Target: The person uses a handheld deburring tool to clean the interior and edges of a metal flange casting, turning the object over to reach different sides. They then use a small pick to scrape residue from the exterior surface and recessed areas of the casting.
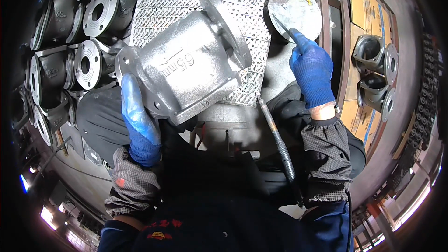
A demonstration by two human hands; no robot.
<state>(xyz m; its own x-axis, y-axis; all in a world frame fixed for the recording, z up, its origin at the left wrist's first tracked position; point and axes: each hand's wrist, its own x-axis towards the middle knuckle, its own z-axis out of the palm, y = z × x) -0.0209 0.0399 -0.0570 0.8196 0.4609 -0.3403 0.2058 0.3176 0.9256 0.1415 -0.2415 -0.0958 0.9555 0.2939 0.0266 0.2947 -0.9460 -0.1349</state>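
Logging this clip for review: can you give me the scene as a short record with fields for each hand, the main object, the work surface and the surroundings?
Left hand: blue-gloved left hand grips the flange of the grey cast-metal valve body, holding it tilted.
Right hand: blue-gloved right hand holds a thin metal tool whose tip rests on the round grey metal disc.
Work surface: perforated metal grating under the valve body.
Surroundings: stacked dark flanged castings on the left; two more castings on the right; flexible hose.

Stacked grey flanged castings (pixel 70 46) at left, two more (pixel 375 72) at right on cardboard (pixel 357 112)
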